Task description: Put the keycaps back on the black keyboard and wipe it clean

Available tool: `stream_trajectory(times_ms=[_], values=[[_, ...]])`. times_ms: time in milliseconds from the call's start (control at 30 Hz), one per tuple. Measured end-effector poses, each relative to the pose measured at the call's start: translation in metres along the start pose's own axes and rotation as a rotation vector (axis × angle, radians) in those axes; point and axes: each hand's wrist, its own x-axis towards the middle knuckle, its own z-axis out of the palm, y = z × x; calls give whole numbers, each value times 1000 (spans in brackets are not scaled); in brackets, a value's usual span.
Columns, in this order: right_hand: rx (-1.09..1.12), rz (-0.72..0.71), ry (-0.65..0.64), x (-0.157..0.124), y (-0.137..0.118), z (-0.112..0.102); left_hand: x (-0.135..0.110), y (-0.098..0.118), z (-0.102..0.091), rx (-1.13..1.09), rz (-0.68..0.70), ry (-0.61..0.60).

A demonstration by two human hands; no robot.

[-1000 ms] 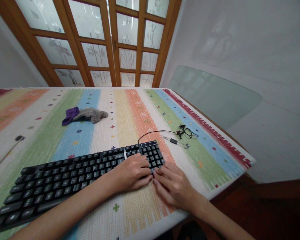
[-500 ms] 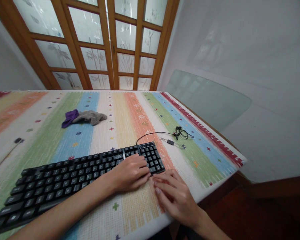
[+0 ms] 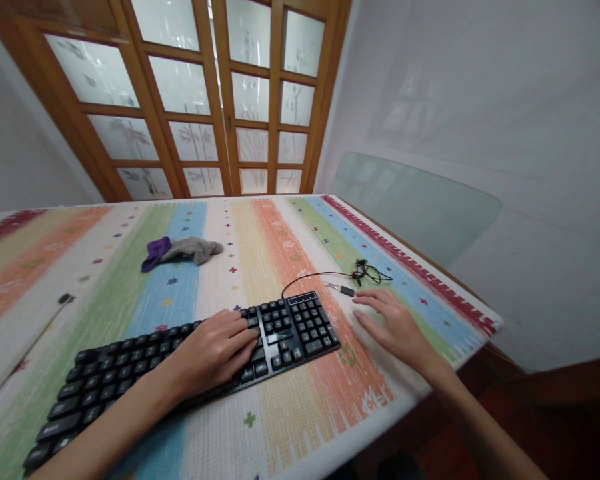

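Observation:
A black keyboard [image 3: 300, 327] lies slanted across the striped tablecloth [image 3: 320, 393]. My left hand [image 3: 213, 350] rests on its keys left of the number pad, fingers stretched flat and holding nothing. My right hand [image 3: 393, 323] lies flat on the cloth to the right of the keyboard, fingers spread, its fingertips close to the keyboard's black cable [image 3: 310, 275] and the small USB plug [image 3: 347, 291]. The cable ends in a tangled bundle [image 3: 370, 272] just beyond the fingers.
A grey and purple cloth [image 3: 183, 250] lies at the back of the table. A thin stick with a dark tip [image 3: 35, 337] lies at the left. The table's right edge [image 3: 445, 277] runs close to my right hand. Wooden glass doors [image 3: 205, 100] stand behind.
My right hand has moved from the keyboard's front right corner to the cloth near the cable plug. My left hand slid left along the keys. The view tilted slightly.

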Motion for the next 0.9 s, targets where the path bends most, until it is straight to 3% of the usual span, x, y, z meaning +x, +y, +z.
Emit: stream_trajectory(times_ms=[133, 267, 633, 767, 900], values=[[-109, 68, -90, 11, 26, 20, -29, -10, -11, -1, -83, 29], [-192, 139, -133, 21, 31, 38, -49, -11, -12, -4, -165, 90], [-231, 110, -107, 35, 26, 47, -53, -1, -10, 75, -193, 176], [-118, 12, -106, 64, 7, 46, -55, -3, -7, 63, -217, 157], [20, -168, -176, 110, -42, 61, -57, -2, -5, 58, -232, 141]])
